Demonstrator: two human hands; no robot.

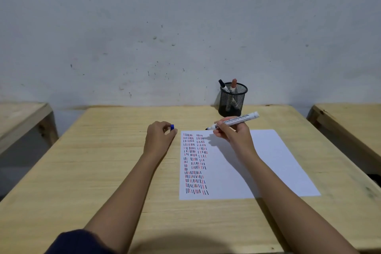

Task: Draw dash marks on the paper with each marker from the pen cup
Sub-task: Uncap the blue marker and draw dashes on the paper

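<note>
A white sheet of paper (266,163) lies on the wooden table (103,161), its left part filled with columns of red, blue and black dash marks (194,163). My right hand (235,134) grips an uncapped white marker (237,121) held almost level above the paper's top edge, dark tip pointing left. My left hand (159,138) rests left of the paper and pinches the blue cap (172,127). A black mesh pen cup (233,99) stands at the table's back edge with a black-capped marker (223,85) and a red-capped marker (233,85) inside.
A grey stained wall rises right behind the table. Another wooden table (22,117) stands to the left and one (348,117) to the right, each separated by a gap. The right part of the paper is blank.
</note>
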